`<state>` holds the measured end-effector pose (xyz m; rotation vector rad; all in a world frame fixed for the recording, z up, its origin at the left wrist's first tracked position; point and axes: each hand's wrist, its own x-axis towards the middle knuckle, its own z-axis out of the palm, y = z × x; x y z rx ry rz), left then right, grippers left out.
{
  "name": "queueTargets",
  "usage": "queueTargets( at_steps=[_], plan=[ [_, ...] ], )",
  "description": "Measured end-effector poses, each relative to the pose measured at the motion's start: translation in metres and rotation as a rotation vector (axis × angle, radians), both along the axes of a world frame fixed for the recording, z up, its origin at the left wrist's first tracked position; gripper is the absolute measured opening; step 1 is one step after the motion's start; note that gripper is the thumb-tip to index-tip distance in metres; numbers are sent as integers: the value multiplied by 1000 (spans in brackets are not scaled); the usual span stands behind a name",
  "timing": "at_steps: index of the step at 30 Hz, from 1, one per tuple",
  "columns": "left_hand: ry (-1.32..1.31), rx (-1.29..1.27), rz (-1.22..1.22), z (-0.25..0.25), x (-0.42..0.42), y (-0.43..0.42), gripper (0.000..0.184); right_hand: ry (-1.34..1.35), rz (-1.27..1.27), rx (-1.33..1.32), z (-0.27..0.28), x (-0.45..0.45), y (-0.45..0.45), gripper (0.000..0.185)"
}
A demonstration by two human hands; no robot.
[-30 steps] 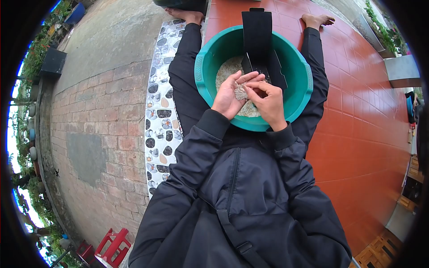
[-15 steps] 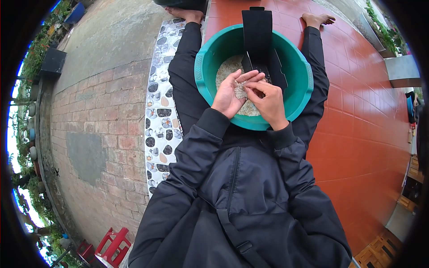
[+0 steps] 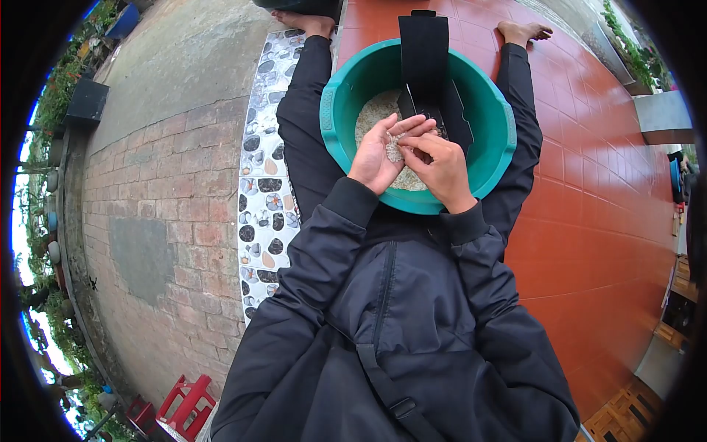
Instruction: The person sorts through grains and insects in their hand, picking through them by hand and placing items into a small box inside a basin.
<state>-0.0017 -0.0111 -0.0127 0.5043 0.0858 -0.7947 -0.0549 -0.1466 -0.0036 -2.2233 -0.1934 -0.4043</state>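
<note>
Outdoors, on a red tiled floor (image 3: 596,236) spreading from one round to five o'clock, with brick paving (image 3: 199,191) over at nine and a strip of pebble-patterned tile (image 3: 260,221) dividing the two. Dark trouser legs (image 3: 305,118) stretched out toward eleven and one, ending in bare feet (image 3: 519,33), set wide probably to make room for a green tub (image 3: 495,158) and to keep it steady in between. Standing in the tub, a black box (image 3: 425,55): tall flap rising past the rim at twelve, body lower at about one, perhaps placed so for easy reach without leaning. Pale rice (image 3: 375,113) across the tub bottom, showing from about ten round to six, partly hidden behind box and hands. Held over the tub's near side, likely so as to let stray grains drop back in: left hand (image 3: 375,162), palm up, spread open and slightly cupped like a shallow dish; right hand (image 3: 448,169) just beside it at four, back upward, fingers curled inward with the tips reaching over the open palm. Cannot tell whether pinched onto any grain or merely touching. Smallest of all, a heap of grains (image 3: 395,151) resting in the left palm, facing up, presumably for a clear view.
</note>
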Motion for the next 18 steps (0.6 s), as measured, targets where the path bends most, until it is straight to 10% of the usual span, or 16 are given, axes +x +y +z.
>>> queueTargets(
  at_steps=[18],
  plan=[
    [6,-5,-8,0,0,0,54,-58,7,-76,1,2,0,14]
  ],
)
